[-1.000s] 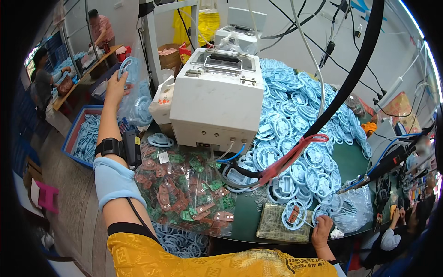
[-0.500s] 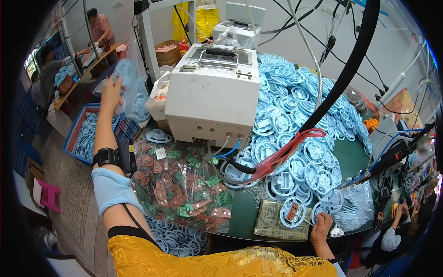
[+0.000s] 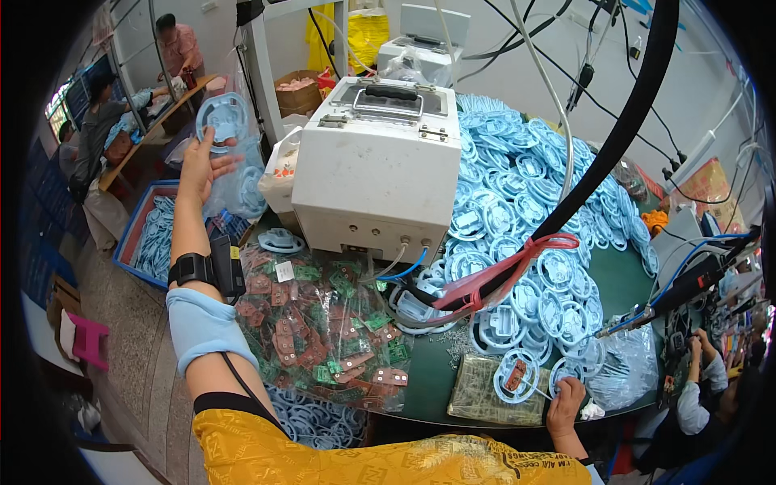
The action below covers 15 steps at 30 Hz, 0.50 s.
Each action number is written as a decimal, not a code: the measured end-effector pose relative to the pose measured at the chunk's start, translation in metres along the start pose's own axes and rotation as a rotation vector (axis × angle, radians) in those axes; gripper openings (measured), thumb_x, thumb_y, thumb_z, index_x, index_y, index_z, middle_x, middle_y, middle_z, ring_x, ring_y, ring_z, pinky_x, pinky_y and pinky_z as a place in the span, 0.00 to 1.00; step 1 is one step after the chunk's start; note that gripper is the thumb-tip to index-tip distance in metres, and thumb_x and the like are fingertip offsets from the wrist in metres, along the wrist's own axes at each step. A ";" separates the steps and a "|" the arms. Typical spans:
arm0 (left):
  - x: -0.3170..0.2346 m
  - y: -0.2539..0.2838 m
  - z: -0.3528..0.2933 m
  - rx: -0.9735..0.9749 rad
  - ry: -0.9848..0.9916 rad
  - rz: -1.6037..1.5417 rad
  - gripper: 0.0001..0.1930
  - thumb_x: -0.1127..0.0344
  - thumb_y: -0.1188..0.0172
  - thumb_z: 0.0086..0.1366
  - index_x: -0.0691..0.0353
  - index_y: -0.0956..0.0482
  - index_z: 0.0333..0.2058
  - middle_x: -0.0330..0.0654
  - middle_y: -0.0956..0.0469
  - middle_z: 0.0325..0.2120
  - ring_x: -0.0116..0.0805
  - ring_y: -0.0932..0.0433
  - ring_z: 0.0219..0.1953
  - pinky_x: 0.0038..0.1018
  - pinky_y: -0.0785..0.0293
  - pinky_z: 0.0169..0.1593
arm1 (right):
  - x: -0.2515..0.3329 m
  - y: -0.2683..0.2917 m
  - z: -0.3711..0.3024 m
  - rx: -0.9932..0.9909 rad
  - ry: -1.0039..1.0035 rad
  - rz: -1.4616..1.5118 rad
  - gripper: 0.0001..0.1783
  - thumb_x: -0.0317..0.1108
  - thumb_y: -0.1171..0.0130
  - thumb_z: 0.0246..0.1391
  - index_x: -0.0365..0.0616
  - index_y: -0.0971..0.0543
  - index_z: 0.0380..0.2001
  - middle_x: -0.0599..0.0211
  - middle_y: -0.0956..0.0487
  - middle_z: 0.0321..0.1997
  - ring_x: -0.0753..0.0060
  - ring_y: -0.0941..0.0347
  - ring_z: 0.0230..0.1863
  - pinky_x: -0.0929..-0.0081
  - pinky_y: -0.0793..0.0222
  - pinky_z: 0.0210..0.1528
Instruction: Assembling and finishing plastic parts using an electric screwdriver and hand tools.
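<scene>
My left hand is raised at the far left, its index finger and thumb at the lower edge of a light-blue plastic ring part; the other fingers are spread. Just behind it hangs a clear bag with similar parts. At the table's front edge my right hand is closed on a thin pale rod. The rod points toward a blue ring part holding a brown circuit board, which lies on a tape-wrapped block. Another ring part touches my right fingertips.
A white machine stands mid-table, with a bag of red and green circuit boards before it. Blue parts are heaped to its right. A black hose crosses above. A blue crate sits left; other people work at both sides.
The ring part at my left hand was blurred and is now sharp, turned face-on. My left fingers have spread. My right hand stays almost in place beside the block.
</scene>
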State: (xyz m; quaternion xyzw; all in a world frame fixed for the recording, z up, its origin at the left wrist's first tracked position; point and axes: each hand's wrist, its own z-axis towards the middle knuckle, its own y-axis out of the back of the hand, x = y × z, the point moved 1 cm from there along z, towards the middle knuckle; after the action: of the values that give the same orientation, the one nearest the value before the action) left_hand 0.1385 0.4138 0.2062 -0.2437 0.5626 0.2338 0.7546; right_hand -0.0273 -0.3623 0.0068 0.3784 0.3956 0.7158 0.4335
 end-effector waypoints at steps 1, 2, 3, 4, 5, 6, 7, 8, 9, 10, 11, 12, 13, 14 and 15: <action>-0.002 -0.003 -0.004 0.042 0.079 0.036 0.19 0.51 0.49 0.73 0.63 0.26 0.47 0.46 0.18 0.35 0.38 0.15 0.28 0.28 0.22 0.25 | 0.000 0.000 0.000 0.002 0.000 -0.001 0.17 0.22 0.49 0.44 0.40 0.27 0.42 0.52 0.30 0.46 0.46 0.35 0.51 0.50 0.45 0.60; 0.009 0.001 0.002 0.064 0.108 0.033 0.22 0.50 0.49 0.72 0.63 0.29 0.52 0.48 0.18 0.36 0.41 0.16 0.24 0.27 0.25 0.18 | 0.000 0.000 0.000 0.000 -0.001 -0.001 0.17 0.22 0.49 0.44 0.40 0.27 0.42 0.52 0.30 0.46 0.46 0.35 0.51 0.50 0.45 0.60; 0.014 0.010 0.008 0.058 0.107 0.035 0.22 0.50 0.49 0.72 0.63 0.29 0.52 0.48 0.18 0.36 0.41 0.16 0.24 0.27 0.25 0.18 | 0.001 0.000 0.002 -0.001 0.005 0.004 0.17 0.22 0.49 0.44 0.40 0.27 0.42 0.52 0.30 0.46 0.46 0.35 0.51 0.50 0.45 0.60; 0.017 0.019 0.015 0.093 0.109 0.235 0.24 0.50 0.49 0.72 0.62 0.32 0.56 0.48 0.19 0.37 0.43 0.15 0.26 0.28 0.24 0.19 | 0.002 -0.001 0.004 0.000 0.011 0.008 0.17 0.22 0.49 0.44 0.40 0.27 0.42 0.52 0.30 0.46 0.46 0.35 0.51 0.50 0.45 0.60; 0.018 0.027 0.022 0.127 0.112 0.435 0.26 0.49 0.49 0.72 0.60 0.35 0.60 0.48 0.19 0.37 0.45 0.15 0.28 0.28 0.23 0.20 | 0.003 -0.001 0.006 -0.002 0.019 0.006 0.17 0.22 0.50 0.44 0.40 0.27 0.42 0.52 0.30 0.46 0.46 0.35 0.51 0.50 0.45 0.60; 0.020 0.031 0.029 0.128 0.125 0.523 0.34 0.46 0.50 0.71 0.54 0.48 0.69 0.53 0.23 0.49 0.49 0.15 0.33 0.29 0.21 0.23 | 0.004 -0.002 0.007 -0.006 0.022 0.000 0.17 0.22 0.50 0.44 0.40 0.27 0.42 0.52 0.30 0.46 0.46 0.35 0.51 0.50 0.45 0.60; 0.014 0.012 0.020 0.137 0.127 0.518 0.34 0.46 0.50 0.71 0.54 0.48 0.69 0.53 0.23 0.49 0.49 0.15 0.33 0.29 0.21 0.23 | 0.004 -0.001 0.007 -0.005 0.015 -0.007 0.17 0.22 0.50 0.44 0.40 0.27 0.42 0.52 0.30 0.46 0.46 0.35 0.51 0.50 0.45 0.60; 0.008 -0.007 0.010 0.039 0.072 0.349 0.37 0.44 0.50 0.71 0.52 0.52 0.70 0.55 0.27 0.54 0.51 0.15 0.35 0.31 0.21 0.24 | 0.004 0.000 0.007 -0.006 0.010 -0.007 0.17 0.22 0.50 0.45 0.40 0.27 0.42 0.52 0.30 0.46 0.46 0.35 0.51 0.50 0.45 0.60; -0.001 -0.017 -0.001 -0.063 0.016 0.186 0.40 0.42 0.50 0.70 0.50 0.56 0.72 0.57 0.32 0.60 0.53 0.15 0.37 0.32 0.20 0.26 | 0.004 0.000 0.006 -0.007 0.010 0.001 0.17 0.22 0.50 0.45 0.40 0.27 0.42 0.52 0.30 0.46 0.46 0.35 0.51 0.50 0.45 0.60; -0.001 -0.016 -0.003 -0.062 0.016 0.187 0.40 0.42 0.50 0.70 0.50 0.56 0.72 0.57 0.32 0.60 0.53 0.15 0.37 0.32 0.20 0.26 | 0.004 0.001 0.006 -0.007 0.009 0.001 0.17 0.22 0.50 0.45 0.40 0.27 0.42 0.52 0.30 0.46 0.46 0.35 0.51 0.50 0.45 0.60; -0.001 -0.013 -0.003 -0.038 0.028 0.053 0.43 0.40 0.50 0.70 0.51 0.60 0.72 0.58 0.37 0.63 0.54 0.16 0.38 0.33 0.19 0.28 | 0.004 0.001 0.005 -0.015 0.015 -0.005 0.17 0.22 0.50 0.45 0.40 0.27 0.42 0.52 0.30 0.46 0.46 0.35 0.51 0.50 0.44 0.59; -0.002 -0.008 -0.005 -0.015 0.039 -0.078 0.45 0.38 0.49 0.69 0.52 0.63 0.72 0.59 0.42 0.66 0.55 0.16 0.39 0.34 0.18 0.31 | 0.004 0.001 0.004 -0.022 0.023 -0.008 0.16 0.22 0.50 0.45 0.40 0.27 0.42 0.52 0.30 0.46 0.46 0.34 0.51 0.50 0.44 0.59; -0.002 -0.002 -0.007 -0.016 0.038 -0.074 0.45 0.38 0.49 0.69 0.52 0.63 0.72 0.59 0.42 0.66 0.55 0.16 0.39 0.34 0.18 0.31 | 0.004 0.001 0.004 -0.022 0.023 -0.003 0.16 0.22 0.50 0.45 0.40 0.27 0.42 0.52 0.30 0.46 0.46 0.34 0.51 0.50 0.44 0.59; -0.001 0.005 -0.009 -0.038 0.053 -0.108 0.45 0.38 0.50 0.69 0.55 0.60 0.72 0.60 0.40 0.65 0.55 0.16 0.40 0.34 0.18 0.33 | 0.004 0.002 0.003 -0.023 0.029 0.006 0.16 0.22 0.50 0.45 0.40 0.27 0.42 0.52 0.30 0.46 0.46 0.34 0.51 0.50 0.44 0.58; 0.001 0.010 -0.010 -0.056 0.071 -0.143 0.44 0.38 0.50 0.69 0.59 0.57 0.71 0.61 0.38 0.63 0.55 0.17 0.41 0.34 0.18 0.35 | 0.003 0.004 0.002 -0.023 0.030 0.012 0.16 0.22 0.50 0.46 0.40 0.27 0.42 0.52 0.30 0.46 0.46 0.34 0.51 0.50 0.44 0.58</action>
State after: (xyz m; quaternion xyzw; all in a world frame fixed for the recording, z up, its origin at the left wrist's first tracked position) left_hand 0.1251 0.4149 0.2013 -0.3121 0.5637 0.1862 0.7417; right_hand -0.0276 -0.3598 0.0115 0.3651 0.3913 0.7285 0.4277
